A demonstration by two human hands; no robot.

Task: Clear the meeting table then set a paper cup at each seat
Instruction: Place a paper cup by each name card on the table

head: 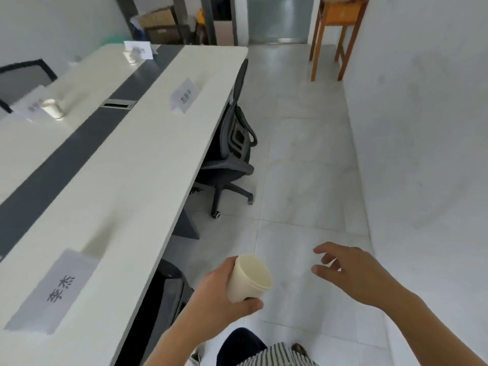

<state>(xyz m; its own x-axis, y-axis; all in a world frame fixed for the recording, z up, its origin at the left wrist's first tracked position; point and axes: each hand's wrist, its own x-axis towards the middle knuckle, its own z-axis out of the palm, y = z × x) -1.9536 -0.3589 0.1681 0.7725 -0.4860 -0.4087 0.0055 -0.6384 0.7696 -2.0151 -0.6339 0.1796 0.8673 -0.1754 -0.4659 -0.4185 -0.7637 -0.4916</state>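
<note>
My left hand (221,294) holds a stack of cream paper cups (249,278), tilted with the mouth facing up and right, over the floor beside the long white meeting table (126,165). My right hand (351,273) hovers empty to the right of the cups, fingers spread and curled. On the table's far side stand two paper cups, one (54,108) at the left and one (130,55) further back, each by a name card. On the near side lie two name cards, one (52,289) close to me and one (183,95) further along, with no cup beside either.
A dark strip with a cable port (118,103) runs down the table's middle. A black office chair (232,143) is tucked under the near edge; another chair (169,289) sits by my left arm. A wooden stand (335,35) is at the back right, boxes (158,25) behind the table.
</note>
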